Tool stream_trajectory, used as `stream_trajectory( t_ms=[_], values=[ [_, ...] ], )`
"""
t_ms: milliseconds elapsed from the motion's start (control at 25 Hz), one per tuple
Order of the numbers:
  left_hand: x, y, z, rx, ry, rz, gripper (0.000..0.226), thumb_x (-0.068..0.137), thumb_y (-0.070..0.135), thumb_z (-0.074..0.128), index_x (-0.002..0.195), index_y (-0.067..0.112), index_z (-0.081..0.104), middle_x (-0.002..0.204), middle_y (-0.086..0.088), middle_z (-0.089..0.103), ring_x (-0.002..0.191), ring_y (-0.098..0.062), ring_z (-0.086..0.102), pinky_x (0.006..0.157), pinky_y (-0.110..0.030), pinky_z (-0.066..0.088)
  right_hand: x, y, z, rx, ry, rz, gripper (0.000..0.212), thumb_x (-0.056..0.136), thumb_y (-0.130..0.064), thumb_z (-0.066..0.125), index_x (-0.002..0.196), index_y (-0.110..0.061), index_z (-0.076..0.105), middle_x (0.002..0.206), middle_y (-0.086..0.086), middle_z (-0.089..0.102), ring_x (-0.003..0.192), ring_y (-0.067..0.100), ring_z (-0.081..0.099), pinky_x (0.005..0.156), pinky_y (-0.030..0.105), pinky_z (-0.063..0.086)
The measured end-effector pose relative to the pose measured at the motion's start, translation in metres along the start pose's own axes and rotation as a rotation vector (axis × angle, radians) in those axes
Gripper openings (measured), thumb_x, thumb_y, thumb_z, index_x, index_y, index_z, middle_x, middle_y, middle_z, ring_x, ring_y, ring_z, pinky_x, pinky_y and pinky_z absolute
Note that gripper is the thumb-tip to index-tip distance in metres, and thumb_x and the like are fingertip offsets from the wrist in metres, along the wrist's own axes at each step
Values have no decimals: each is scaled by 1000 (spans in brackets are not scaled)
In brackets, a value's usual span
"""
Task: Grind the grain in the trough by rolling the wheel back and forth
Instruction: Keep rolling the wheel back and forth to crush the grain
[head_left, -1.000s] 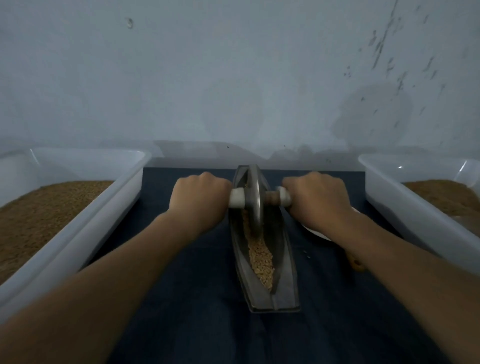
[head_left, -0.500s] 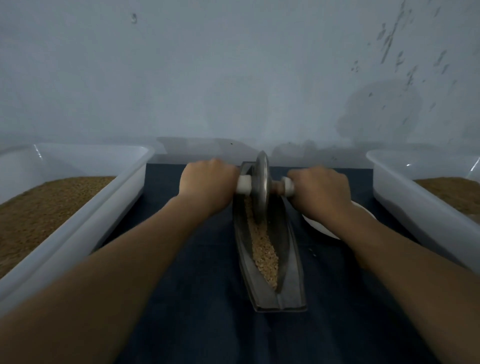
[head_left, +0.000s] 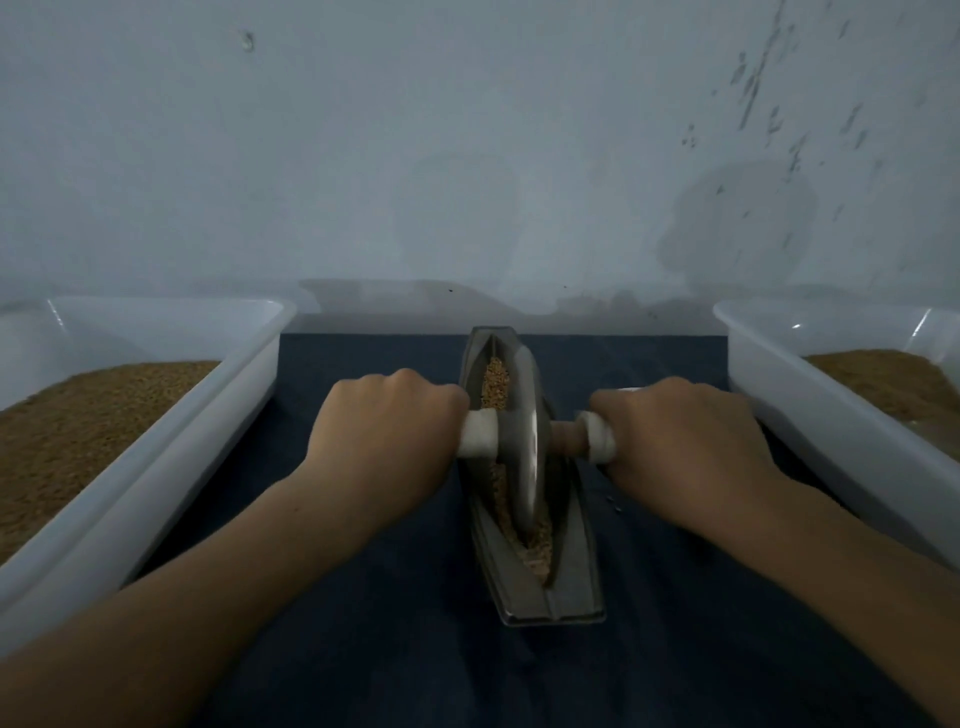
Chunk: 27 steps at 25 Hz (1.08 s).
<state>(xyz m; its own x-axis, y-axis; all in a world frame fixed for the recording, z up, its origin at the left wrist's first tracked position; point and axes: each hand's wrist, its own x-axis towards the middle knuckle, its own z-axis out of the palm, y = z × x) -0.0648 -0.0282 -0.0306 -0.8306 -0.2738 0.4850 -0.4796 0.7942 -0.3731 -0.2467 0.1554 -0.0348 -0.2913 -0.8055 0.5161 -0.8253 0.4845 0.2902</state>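
Note:
A long metal trough (head_left: 576, 592) lies lengthwise on a dark blue cloth, pointing away from me. Tan grain (head_left: 496, 382) fills its groove at the far end and near end. A grey metal wheel (head_left: 530, 441) stands upright in the groove near the trough's middle. An axle handle (head_left: 480, 434) with pale wrapped ends runs through the wheel. My left hand (head_left: 384, 431) grips the left end of the handle, fingers curled round it. My right hand (head_left: 675, 436) grips the right end the same way.
A white plastic tub (head_left: 249, 374) with brown grain stands at the left. A second white tub (head_left: 769, 395) with grain stands at the right. The dark cloth (head_left: 363, 623) covers the table between them. A pale wall rises close behind. A few loose grains (head_left: 613, 501) lie right of the trough.
The wheel has rolled from the trough's far end back toward me to about the middle, both hands moving with it. Grain at the far end is now uncovered.

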Motion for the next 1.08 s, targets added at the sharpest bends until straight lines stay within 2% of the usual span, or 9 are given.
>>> stream_trajectory(
  t_ms=[120,240,320,440,560,640,760,920,1080],
  values=[
    [33,-5,28,-27,-26,-93,14,85,29,63,83,24,50,63,7,29,54,-17,35,51,-33,31,49,-3,24,53,-37,48,25,81,-33,67,74,-31,43,66,-7,46,61,22,53,50,26,26],
    [61,-9,31,-26,-57,-124,6,87,25,61,94,24,61,67,3,35,61,-23,44,54,-35,34,81,0,36,101,-167,104,14,87,-35,61,79,-30,50,83,-3,62,81,25,62,60,31,37],
    [55,-9,27,-23,-55,-90,7,87,27,62,93,24,59,68,3,33,61,-22,41,54,-35,33,68,2,33,109,-131,87,22,85,-35,62,73,-31,43,78,-4,59,73,24,58,57,30,36],
    [19,-5,19,-22,24,-34,26,80,31,68,81,26,43,63,7,27,53,-17,32,48,-30,24,27,0,17,48,-30,9,43,77,-37,69,62,-33,28,58,-12,39,50,11,35,47,23,16],
    [-8,0,-3,28,108,57,57,55,28,85,72,25,30,55,7,21,44,-15,18,47,-21,3,-2,4,-3,21,-17,-29,39,65,-41,75,64,-36,37,52,-15,29,44,3,25,45,18,9],
    [-5,-2,-7,8,125,26,63,46,24,87,70,25,29,54,7,20,42,-15,13,50,-19,0,-7,5,-1,26,-33,-27,39,62,-41,77,65,-37,38,51,-15,28,42,4,28,45,18,9],
    [12,-2,21,17,4,-62,42,69,32,76,73,26,35,57,8,20,44,-12,16,44,-24,12,26,2,13,-15,-12,-37,41,68,-34,75,65,-35,34,55,-12,34,46,15,37,46,20,13],
    [62,-12,39,-29,-51,-145,8,88,27,60,94,23,62,79,-2,58,69,-27,60,55,-34,36,88,1,32,33,-174,58,13,86,-34,64,78,-29,55,78,-4,61,73,22,59,55,27,36],
    [43,-12,28,-52,-57,-77,12,85,33,64,91,26,57,71,3,45,63,-23,50,54,-34,33,59,2,25,32,-96,39,32,83,-37,64,64,-30,39,65,-8,48,59,19,50,48,26,25]
  ],
)
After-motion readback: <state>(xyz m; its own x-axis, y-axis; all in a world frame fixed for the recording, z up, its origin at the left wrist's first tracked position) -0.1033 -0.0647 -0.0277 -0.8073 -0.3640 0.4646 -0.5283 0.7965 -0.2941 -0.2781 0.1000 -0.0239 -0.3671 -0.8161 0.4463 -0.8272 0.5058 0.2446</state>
